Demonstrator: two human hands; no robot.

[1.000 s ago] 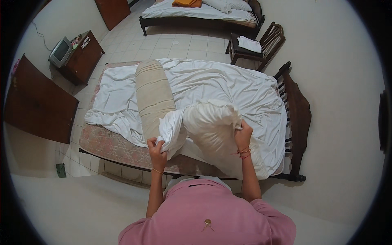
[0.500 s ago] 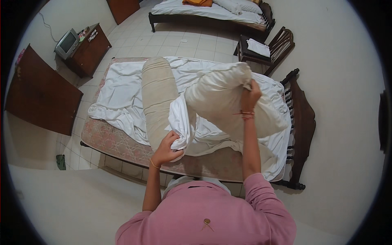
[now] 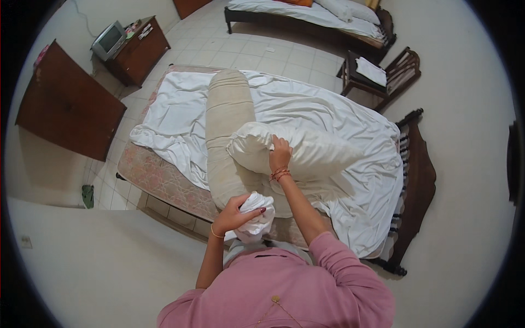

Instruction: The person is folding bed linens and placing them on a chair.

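Close to my body, my left hand (image 3: 232, 215) is closed around a bunched white cloth (image 3: 259, 214), which looks like a gathered pillowcase. My right hand (image 3: 280, 154) grips the gathered near-left end of a cream pillow (image 3: 322, 148). That pillow lies tilted over the bed, its left end against a long beige bolster (image 3: 228, 104). The bolster lies crosswise on the bed, partly behind the pillow. Beneath both is a rumpled white sheet (image 3: 361, 131), and the patterned pink mattress (image 3: 158, 176) shows bare along the near left side.
A dark wooden headboard (image 3: 416, 188) closes the bed's right end. Beyond the bed stand a chair (image 3: 402, 74) with a folded white cloth (image 3: 371, 71) and a second bed (image 3: 306, 28). At the left are a small television (image 3: 109, 41) on a cabinet (image 3: 143, 52) and a brown wooden panel (image 3: 68, 104).
My right hand has brought the pillow's end down and left, from raised to low against the bolster. My left hand has drawn the white cloth nearer my body, and it is more bunched.
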